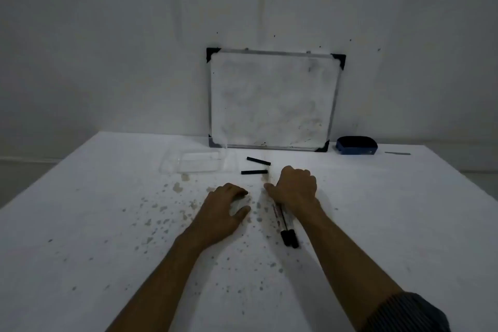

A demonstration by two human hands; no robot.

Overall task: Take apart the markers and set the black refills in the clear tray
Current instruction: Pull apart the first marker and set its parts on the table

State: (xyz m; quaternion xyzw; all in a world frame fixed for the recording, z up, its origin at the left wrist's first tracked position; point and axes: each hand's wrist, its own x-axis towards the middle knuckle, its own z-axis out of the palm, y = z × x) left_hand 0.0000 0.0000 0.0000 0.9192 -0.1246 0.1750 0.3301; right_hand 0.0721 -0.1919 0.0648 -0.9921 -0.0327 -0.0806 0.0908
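Observation:
Two black refills (258,161) (254,172) lie loose on the white table, just right of the clear tray (172,167), which holds nothing I can see. My right hand (295,188) is knuckles-up with curled fingers over the far ends of two markers (280,219). Their black caps (290,240) point toward me. My left hand (225,206) is cupped on the table to the left. A pale marker part (239,203) sits between its thumb and fingers, mostly hidden.
A small whiteboard (272,100) leans on the wall at the back of the table. A blue eraser (356,145) and a thin metal strip (397,153) lie to its right. The table surface (107,224) is speckled with stains.

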